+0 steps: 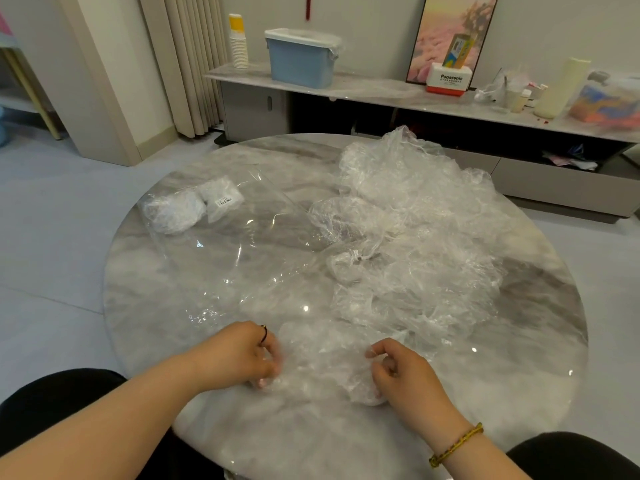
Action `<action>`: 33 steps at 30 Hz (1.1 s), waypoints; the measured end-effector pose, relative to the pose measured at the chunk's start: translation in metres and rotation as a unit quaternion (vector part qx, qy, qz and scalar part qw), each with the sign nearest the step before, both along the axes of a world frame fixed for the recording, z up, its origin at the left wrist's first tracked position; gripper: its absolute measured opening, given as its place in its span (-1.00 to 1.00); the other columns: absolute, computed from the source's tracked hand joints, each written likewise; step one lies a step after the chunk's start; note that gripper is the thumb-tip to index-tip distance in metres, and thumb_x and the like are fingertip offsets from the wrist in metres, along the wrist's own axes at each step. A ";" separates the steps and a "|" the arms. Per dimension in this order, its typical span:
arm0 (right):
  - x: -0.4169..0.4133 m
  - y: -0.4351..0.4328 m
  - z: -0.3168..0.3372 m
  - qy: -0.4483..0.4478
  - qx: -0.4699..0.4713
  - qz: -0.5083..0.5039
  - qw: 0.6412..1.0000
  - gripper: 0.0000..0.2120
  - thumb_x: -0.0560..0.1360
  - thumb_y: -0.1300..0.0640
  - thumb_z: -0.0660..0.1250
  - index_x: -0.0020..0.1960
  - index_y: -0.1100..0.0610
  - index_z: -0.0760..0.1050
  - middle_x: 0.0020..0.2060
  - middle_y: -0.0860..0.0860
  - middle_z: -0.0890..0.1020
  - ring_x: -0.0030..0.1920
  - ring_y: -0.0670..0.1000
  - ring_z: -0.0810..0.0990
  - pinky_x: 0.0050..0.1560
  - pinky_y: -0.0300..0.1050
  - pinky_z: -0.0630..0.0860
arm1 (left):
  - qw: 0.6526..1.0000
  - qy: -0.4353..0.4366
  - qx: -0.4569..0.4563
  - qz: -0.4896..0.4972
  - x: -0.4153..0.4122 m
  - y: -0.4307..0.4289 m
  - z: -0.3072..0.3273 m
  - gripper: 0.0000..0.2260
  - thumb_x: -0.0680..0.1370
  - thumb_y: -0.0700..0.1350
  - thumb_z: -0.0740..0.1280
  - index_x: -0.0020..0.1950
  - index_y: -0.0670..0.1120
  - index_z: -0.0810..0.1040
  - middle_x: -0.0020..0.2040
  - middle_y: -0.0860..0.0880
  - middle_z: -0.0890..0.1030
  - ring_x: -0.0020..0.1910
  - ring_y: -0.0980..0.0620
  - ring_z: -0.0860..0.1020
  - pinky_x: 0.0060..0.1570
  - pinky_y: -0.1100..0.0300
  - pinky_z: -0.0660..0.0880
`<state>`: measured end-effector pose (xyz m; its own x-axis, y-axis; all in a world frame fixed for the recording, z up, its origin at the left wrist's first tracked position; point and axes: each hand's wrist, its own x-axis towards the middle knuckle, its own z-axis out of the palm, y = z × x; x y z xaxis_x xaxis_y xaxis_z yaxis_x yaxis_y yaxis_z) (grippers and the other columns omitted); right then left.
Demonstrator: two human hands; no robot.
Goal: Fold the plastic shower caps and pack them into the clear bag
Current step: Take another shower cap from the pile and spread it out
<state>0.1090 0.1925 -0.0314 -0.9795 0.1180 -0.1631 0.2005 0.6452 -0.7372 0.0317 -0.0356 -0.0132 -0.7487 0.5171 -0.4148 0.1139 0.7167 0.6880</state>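
From the head camera, a single shower cap [322, 355] lies crumpled on the near edge of the round marble table [540, 306], its long axis running left to right between the hands. The left hand [242, 355] pinches its left rim with curled fingers, and the right hand [398, 372] pinches the right rim likewise. The clear bag [221, 230] lies far left, nearer the left hand, with folded caps [180, 211] at its far end. The loose pile [415, 230] sits far right.

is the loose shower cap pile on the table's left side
No, the loose shower cap pile lies on the right half of the table.
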 end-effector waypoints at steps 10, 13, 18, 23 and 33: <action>-0.007 0.000 0.006 0.150 0.194 0.000 0.969 -0.76 0.44 0.15 0.21 0.02 0.14 0.59 -0.23 -0.03 0.59 -0.12 0.08 0.56 -0.09 -0.11 0.38 | 0.893 0.443 -0.001 -0.082 0.010 0.014 0.001 -0.55 0.39 0.25 0.14 0.21 0.10 0.39 -0.05 0.15 0.58 -0.01 0.19 0.42 0.08 0.26 0.38; -0.023 0.010 -0.002 0.082 0.238 0.039 0.967 -0.68 0.54 0.17 0.15 0.26 0.16 0.48 0.16 0.07 0.54 0.22 0.15 0.46 0.22 -0.07 0.32 | 0.860 0.465 -0.067 -0.198 0.025 0.028 -0.024 -0.55 0.44 0.27 0.02 0.22 0.08 0.36 0.11 0.10 0.61 0.12 0.15 0.54 0.21 0.23 0.36; -0.053 0.033 -0.004 0.054 0.281 0.040 0.958 -0.65 0.59 0.16 0.08 0.37 0.08 0.34 0.30 0.01 0.42 0.29 0.05 0.37 0.25 -0.24 0.25 | 0.883 0.374 -0.138 -0.247 0.026 0.039 -0.034 -0.53 0.40 0.16 0.02 0.09 0.10 0.63 0.09 0.11 0.63 0.07 0.15 0.60 0.00 0.14 0.54; -0.084 0.051 0.002 0.019 0.283 0.034 0.958 -0.62 0.60 0.19 0.06 0.41 0.08 0.29 0.34 0.06 0.41 0.31 0.08 0.38 0.25 -0.20 0.29 | 0.900 0.316 -0.178 -0.243 0.016 0.041 -0.033 -0.54 0.40 0.16 0.04 0.07 0.10 0.64 0.11 0.10 0.63 0.07 0.14 0.60 0.18 0.18 0.32; -0.052 0.026 0.027 0.173 0.053 -0.039 0.983 -0.81 0.47 0.30 0.30 -0.24 0.06 0.44 -0.29 -0.14 0.45 -0.21 -0.05 0.44 -0.22 -0.43 0.32 | 0.969 0.244 -0.003 -0.047 0.007 0.037 -0.024 0.03 0.09 0.62 -0.36 0.43 0.17 0.14 0.32 0.35 -0.03 0.32 0.37 -0.02 0.17 0.64 -0.26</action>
